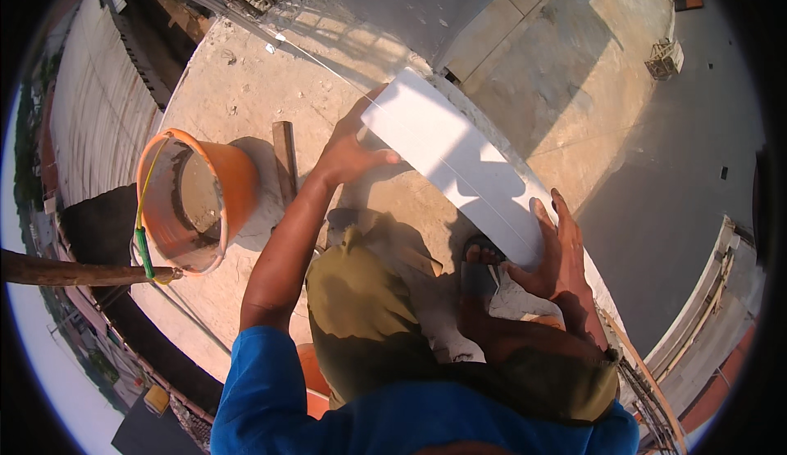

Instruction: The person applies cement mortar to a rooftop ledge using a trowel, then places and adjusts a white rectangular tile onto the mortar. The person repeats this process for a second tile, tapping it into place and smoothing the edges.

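A long white block lies diagonally in front of me along a narrow concrete ledge, with a thin taut line crossing over its face. My left hand grips the block's upper-left end, some fingertips hidden behind it. At the lower-right end my right hand holds it, fingers along the outer side and thumb on the near side. My sandalled foot is just below the block, between my bent knees.
To the left stand an orange bucket with grey material inside and a wooden pole. A short plank lies behind the bucket. A drop edge borders the floor at left; a grey wall rises ahead; lower surfaces show at right.
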Action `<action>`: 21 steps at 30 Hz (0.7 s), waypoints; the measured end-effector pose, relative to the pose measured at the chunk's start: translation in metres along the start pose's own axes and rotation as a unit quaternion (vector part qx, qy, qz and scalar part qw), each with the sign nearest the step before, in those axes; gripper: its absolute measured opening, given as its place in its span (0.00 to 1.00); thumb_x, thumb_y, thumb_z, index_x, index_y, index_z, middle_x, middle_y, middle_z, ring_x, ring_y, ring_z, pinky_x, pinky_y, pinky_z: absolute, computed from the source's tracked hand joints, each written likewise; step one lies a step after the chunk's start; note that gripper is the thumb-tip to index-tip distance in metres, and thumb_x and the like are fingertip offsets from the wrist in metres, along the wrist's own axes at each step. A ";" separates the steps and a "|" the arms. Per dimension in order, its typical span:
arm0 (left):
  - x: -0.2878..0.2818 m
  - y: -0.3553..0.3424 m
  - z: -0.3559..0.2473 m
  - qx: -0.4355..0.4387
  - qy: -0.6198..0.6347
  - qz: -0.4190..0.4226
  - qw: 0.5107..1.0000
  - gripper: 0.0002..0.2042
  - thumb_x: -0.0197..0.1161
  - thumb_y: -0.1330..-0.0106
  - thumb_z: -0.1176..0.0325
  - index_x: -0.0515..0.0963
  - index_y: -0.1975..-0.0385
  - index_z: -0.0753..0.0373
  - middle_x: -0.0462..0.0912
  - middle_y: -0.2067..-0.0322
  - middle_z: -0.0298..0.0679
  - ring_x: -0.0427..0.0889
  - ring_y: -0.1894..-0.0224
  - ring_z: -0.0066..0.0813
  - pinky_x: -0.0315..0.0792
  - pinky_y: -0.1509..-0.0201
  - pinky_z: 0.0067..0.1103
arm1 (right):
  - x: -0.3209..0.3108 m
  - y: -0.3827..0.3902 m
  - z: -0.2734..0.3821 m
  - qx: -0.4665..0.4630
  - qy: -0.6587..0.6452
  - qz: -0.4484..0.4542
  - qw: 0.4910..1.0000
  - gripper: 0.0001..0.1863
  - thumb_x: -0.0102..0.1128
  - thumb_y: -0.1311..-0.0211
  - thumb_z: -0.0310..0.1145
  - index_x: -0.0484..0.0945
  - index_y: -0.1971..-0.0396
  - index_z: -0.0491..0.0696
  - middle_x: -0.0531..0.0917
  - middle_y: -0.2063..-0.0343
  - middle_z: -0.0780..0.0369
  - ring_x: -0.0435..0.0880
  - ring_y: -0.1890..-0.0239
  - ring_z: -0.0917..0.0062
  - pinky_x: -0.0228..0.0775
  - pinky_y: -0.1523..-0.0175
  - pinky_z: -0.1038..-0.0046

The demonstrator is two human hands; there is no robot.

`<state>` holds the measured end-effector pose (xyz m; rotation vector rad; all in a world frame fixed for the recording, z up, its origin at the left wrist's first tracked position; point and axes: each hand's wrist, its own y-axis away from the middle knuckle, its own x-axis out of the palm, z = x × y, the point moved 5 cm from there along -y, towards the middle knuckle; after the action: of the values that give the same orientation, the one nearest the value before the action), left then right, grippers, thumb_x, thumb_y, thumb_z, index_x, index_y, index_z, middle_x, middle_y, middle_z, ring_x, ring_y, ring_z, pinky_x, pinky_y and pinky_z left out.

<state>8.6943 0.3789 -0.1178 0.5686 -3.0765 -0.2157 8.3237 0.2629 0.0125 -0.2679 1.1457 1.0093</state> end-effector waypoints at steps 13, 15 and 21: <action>-0.032 -0.029 -0.002 0.105 0.122 -0.142 0.977 0.48 0.76 0.30 0.48 0.57 0.20 0.66 0.66 0.27 0.49 0.68 0.25 0.44 0.67 0.20 0.37 | 0.003 -0.071 0.042 0.003 -0.066 -0.040 0.997 0.58 0.85 0.59 0.40 0.64 0.25 0.46 0.81 0.40 0.44 0.85 0.40 0.47 0.79 0.36 0.53; -0.046 -0.036 0.008 0.104 0.163 -0.214 0.957 0.47 0.67 0.23 0.46 0.46 0.17 0.63 0.62 0.25 0.51 0.66 0.24 0.44 0.67 0.20 0.35 | 0.003 -0.105 0.063 -0.004 -0.066 -0.038 0.997 0.58 0.84 0.59 0.42 0.63 0.25 0.46 0.81 0.40 0.44 0.86 0.40 0.48 0.80 0.36 0.54; -0.011 -0.045 0.009 -0.038 0.161 -0.218 0.962 0.45 0.27 0.18 0.30 0.18 0.16 0.51 0.44 0.16 0.52 0.49 0.15 0.49 0.51 0.14 0.37 | 0.006 -0.167 0.115 -0.055 -0.017 -0.117 0.991 0.57 0.83 0.59 0.46 0.67 0.25 0.47 0.82 0.41 0.44 0.87 0.41 0.48 0.80 0.37 0.53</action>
<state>8.7202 0.3419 -0.1325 1.1445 -2.5843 -0.2154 8.5257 0.2474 0.0081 -0.4606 1.0027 0.8676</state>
